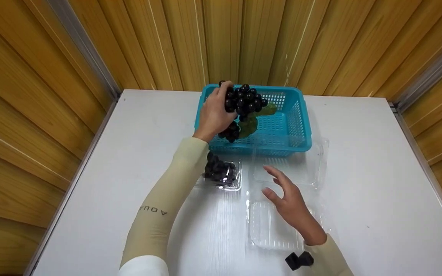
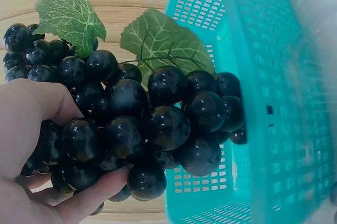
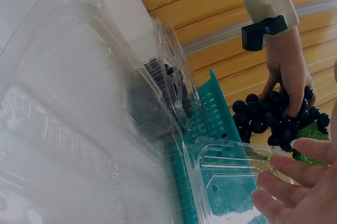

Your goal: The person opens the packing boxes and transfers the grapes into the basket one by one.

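One bunch of shiny black round grapes (image 1: 244,100), with two green leaves (image 2: 164,42) visible in the left wrist view, is held above the left half of a turquoise rectangular plastic basket (image 1: 301,124). By the left grip (image 1: 213,113), the fingers and thumb are curled around these grapes. The basket is placed at the far edge of the white surface (image 1: 359,172). Two clear plastic containers are seen. In the left container (image 1: 239,180), near the basket's near left corner, dark grapes (image 1: 218,169) are contained; whether it is lidded cannot be told. The right container (image 1: 257,230) is laid unfolded, nearer to the surface's near edge. Above it, the right grip (image 1: 291,199) is held with its fingers apart.
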Demonstrator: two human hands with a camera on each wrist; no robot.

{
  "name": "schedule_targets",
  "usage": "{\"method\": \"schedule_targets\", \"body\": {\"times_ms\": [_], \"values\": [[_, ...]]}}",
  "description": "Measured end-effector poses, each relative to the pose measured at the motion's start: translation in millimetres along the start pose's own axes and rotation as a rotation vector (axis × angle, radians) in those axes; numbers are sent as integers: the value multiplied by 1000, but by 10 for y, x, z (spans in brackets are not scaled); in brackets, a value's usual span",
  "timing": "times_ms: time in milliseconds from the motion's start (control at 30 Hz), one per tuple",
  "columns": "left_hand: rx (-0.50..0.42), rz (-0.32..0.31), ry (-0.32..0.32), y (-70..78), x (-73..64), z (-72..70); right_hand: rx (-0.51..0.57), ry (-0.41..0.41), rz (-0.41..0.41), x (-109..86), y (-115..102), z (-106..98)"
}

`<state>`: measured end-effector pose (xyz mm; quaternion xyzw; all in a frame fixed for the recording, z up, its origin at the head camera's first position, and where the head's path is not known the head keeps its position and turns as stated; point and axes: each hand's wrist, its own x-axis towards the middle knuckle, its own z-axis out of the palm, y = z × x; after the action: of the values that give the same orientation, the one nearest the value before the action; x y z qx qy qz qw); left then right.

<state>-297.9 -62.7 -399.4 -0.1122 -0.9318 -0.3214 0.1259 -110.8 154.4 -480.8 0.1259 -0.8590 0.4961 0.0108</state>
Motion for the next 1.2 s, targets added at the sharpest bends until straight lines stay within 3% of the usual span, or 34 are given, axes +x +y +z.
{"method": "schedule_targets", "body": {"times_ms": [533, 767, 1000, 1200], "values": [[0, -76, -70, -220, -18, 253, 7, -18, 47, -30, -2, 35], [18, -87, -95, -243, -3, 310, 13, -2, 30, -40, 22, 52], [25, -149, -160, -244, 48, 342, 19, -9, 31, -34, 13, 51], [12, -187, -264, -271, 38, 338, 31, -4, 17, -19, 16, 47]]}}
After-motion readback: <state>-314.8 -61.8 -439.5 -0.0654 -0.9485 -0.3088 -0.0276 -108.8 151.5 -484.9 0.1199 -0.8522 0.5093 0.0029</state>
